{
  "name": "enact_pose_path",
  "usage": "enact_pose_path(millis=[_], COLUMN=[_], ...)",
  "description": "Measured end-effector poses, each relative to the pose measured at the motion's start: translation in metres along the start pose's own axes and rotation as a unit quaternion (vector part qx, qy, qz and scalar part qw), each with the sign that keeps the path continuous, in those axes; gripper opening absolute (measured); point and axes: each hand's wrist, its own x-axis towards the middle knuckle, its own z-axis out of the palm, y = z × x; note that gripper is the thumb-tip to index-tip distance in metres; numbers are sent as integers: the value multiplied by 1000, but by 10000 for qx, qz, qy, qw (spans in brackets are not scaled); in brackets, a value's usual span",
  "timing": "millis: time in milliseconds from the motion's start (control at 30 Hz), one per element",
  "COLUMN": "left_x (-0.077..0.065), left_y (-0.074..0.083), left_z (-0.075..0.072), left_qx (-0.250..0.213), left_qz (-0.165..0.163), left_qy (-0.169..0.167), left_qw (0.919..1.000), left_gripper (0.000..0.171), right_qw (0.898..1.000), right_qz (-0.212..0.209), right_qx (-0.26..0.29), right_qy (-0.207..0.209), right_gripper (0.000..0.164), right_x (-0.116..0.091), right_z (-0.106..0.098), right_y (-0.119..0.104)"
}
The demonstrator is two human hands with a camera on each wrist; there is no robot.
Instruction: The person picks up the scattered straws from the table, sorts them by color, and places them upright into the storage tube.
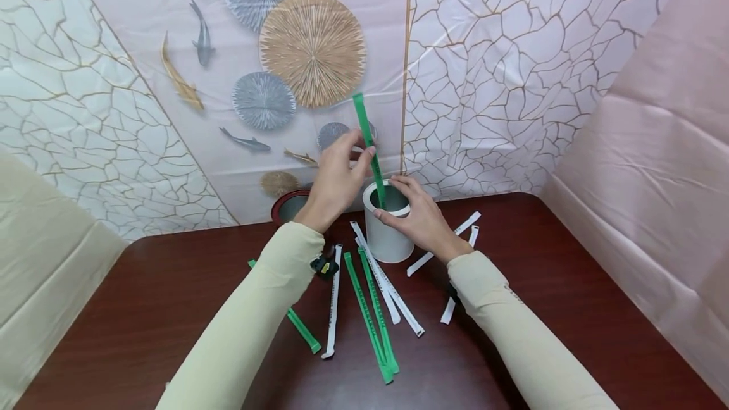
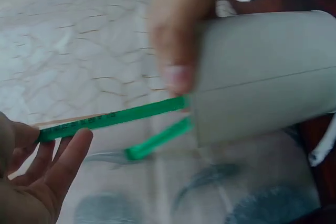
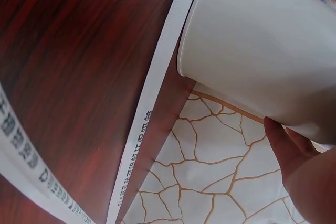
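My left hand (image 1: 336, 176) pinches a green paper-wrapped straw (image 1: 363, 119) between thumb and fingers. The straw stands nearly upright, its lower end inside a white cylindrical canister (image 1: 387, 242). In the left wrist view, a second green straw (image 2: 160, 139) sticks out of the canister's mouth beside the held straw (image 2: 115, 120). My right hand (image 1: 421, 217) holds the canister at its rim, thumb on the near side and fingers on the far side. The right wrist view shows the canister's side (image 3: 252, 51) and part of the right hand (image 3: 307, 177).
A red-rimmed container (image 1: 278, 211) stands behind the left forearm, partly hidden. Several white wrapped straws (image 1: 393, 290) and green ones (image 1: 364, 312) lie on the dark red table (image 1: 188, 283). A patterned cloth (image 1: 484, 81) hangs behind the table.
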Motion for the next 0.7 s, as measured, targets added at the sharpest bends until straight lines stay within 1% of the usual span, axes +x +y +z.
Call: enact_pose_path(millis=[100,167,233,300,400,467,533,600,700], left_x=[2,1,1,0,-1,-2,-2,-2,-4], left_y=[-9,-14,-18,-21,-23,-24,-25,-24,-20], left_z=[7,11,15,17,20,20,18,14,1], left_qx=[506,783,1074,1339,1713,1866,1938,1878,1733], left_qz=[-37,24,149,259,305,262,209,182,176], left_qy=[-581,-1016,-1449,-1845,-2237,-2356,-2384,-2356,-2172], left_qw=[9970,9917,9835,9733,9590,9534,9514,9534,9605], left_gripper=[18,16,18,22,23,23,24,26,25], right_qw=[10000,10000,10000,10000,10000,10000,9999,9998,9995], right_qz=[19,12,12,4,-9,-45,-107,-164,-225], right_qx=[13,-19,-36,-28,4,36,64,134,194], right_qy=[-31,-56,-66,-60,-40,-17,17,60,123], right_gripper=[83,83,84,82,79,75,73,72,73], right_x=[1,1,2,2,3,3,3,3,1], right_z=[0,-1,-1,-2,-2,-1,0,0,1], right_y=[0,0,1,1,2,2,2,2,1])
